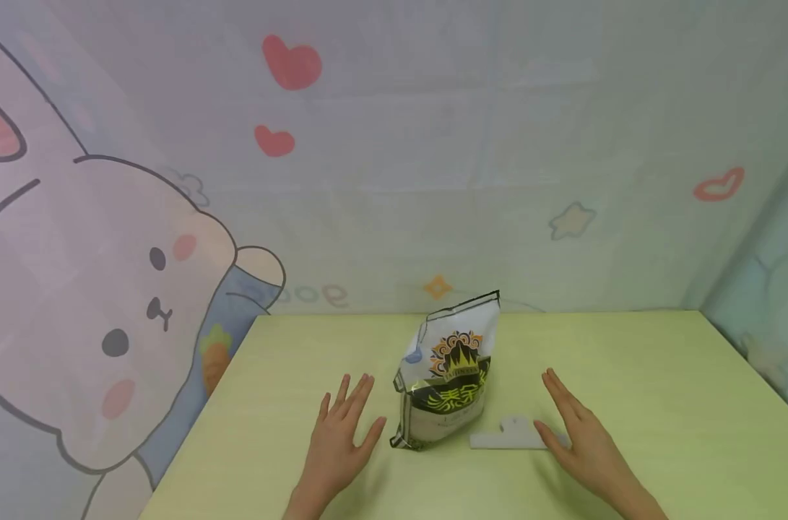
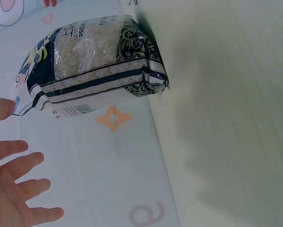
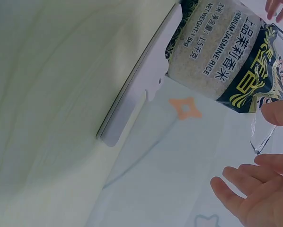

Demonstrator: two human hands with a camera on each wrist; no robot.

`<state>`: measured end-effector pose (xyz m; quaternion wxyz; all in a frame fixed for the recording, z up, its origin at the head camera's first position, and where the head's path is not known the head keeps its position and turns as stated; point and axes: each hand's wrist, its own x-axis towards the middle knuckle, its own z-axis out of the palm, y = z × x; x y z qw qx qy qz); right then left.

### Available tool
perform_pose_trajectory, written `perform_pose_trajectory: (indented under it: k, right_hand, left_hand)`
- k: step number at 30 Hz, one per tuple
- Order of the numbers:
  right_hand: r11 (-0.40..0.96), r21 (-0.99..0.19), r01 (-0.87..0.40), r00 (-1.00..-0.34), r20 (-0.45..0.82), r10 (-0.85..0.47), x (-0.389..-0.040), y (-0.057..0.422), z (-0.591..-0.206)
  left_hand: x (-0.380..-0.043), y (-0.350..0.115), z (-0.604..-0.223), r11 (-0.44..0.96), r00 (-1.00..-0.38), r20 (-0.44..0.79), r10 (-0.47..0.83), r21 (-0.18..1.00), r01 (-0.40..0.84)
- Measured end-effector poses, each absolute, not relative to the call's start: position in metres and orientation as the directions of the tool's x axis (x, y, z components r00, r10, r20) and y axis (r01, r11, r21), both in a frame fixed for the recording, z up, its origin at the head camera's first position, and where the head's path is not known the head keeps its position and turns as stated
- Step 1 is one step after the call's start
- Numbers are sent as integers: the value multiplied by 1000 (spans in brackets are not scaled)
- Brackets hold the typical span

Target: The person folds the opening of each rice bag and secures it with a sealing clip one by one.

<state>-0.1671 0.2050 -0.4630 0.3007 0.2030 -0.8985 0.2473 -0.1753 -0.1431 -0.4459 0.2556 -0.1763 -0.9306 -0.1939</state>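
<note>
A bag of jasmine rice (image 1: 447, 383) stands upright on the table, its white upper part leaning right in the head view. Clear film on its lower part lets the grains show in the left wrist view. My left hand (image 1: 336, 446) hovers left of the bag, fingers spread and apart from it. In front of the bag, a little to the right, lies a long white bag clip (image 1: 507, 439) with a rounded tab. Over the clip's right end is my right hand (image 1: 587, 444), fingers extended and holding nothing; it hides part of the clip.
The pale yellow-green table (image 1: 660, 390) reaches back to a wall cloth (image 1: 394, 180) printed with hearts and stars. A large cartoon rabbit (image 1: 107, 303) is printed at the left. The table's left edge slants down beside it.
</note>
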Motion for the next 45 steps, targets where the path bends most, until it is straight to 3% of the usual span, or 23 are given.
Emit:
perform_pose_trajectory:
  k: [10, 17, 23, 45]
  right_hand:
    - [762, -336, -554, -704, 677, -214, -170, 200, -457]
    - [764, -388, -516, -751, 635, -184, -170, 194, -459]
    - [737, -367, -567, -691, 700, -183, -173, 185, -454]
    - [669, -396, -629, -650, 739, -174, -183, 163, -433]
  left_hand:
    - [-178, -138, -440, 821, -753, 619, 222, 298, 487]
    - [-178, -135, -439, 798, -746, 629, 219, 324, 508]
    - [-178, -129, -438, 769, -743, 637, 204, 365, 524]
    - [-178, -115, -432, 738, -711, 681, 175, 387, 553]
